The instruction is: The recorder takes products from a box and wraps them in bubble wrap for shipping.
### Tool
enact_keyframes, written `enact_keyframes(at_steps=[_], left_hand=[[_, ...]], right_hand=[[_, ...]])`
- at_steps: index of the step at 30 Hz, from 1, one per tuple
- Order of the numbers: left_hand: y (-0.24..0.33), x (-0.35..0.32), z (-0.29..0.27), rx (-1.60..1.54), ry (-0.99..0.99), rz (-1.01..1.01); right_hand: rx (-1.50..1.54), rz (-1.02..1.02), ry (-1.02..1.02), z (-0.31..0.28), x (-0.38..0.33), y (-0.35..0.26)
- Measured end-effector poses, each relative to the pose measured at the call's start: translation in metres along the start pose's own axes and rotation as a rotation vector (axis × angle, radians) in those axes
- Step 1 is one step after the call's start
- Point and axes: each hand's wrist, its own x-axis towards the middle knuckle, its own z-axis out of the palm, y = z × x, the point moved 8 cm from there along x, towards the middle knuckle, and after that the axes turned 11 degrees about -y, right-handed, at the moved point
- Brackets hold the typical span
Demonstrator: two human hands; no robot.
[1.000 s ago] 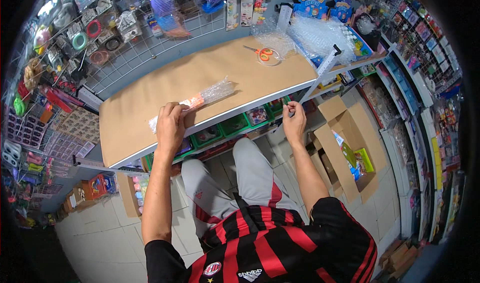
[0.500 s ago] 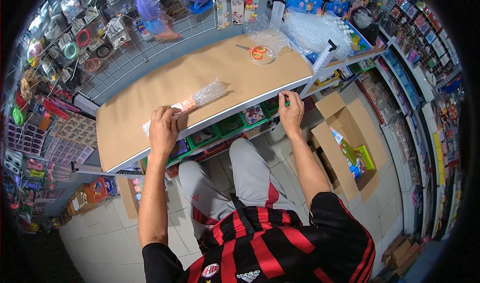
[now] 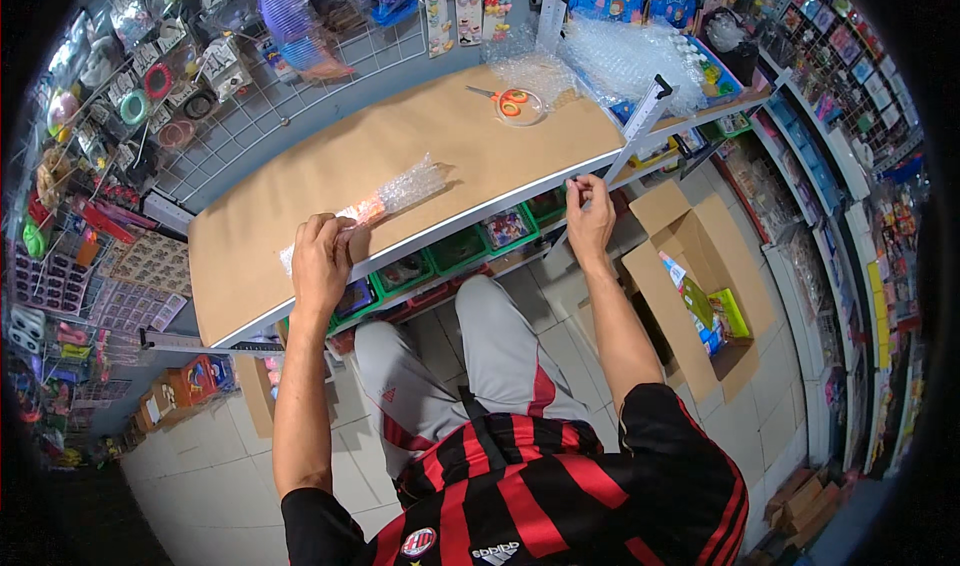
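My left hand (image 3: pixel 322 258) lies palm down on the near edge of the brown desk (image 3: pixel 300 201), fingers curled over one end of a long bubble-wrapped item (image 3: pixel 385 202) with an orange part inside; the item runs slantwise up toward the desk's middle. My right hand (image 3: pixel 590 216) pinches the desk's metal front edge, fingers closed on it. Orange-handled scissors (image 3: pixel 508 103) rest farther back, near loose bubble wrap (image 3: pixel 620 56). An open cardboard box (image 3: pixel 700 286) stands on the floor to my right.
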Motion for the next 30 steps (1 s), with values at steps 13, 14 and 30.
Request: enact_keyframes(at_steps=[13, 14, 30], left_hand=[[-0.001, 0.0, 0.0, 0.002, -0.012, 0.003], [-0.001, 0.0, 0.0, 0.0, -0.012, 0.0], [0.0, -0.002, -0.001, -0.035, -0.005, 0.017]], right_hand=[[-0.058, -0.268, -0.033, -0.003, 0.0, -0.037], [-0.072, -0.285, -0.039, -0.002, -0.001, -0.039], [0.23, -0.03, -0.002, -0.004, -0.026, -0.063]])
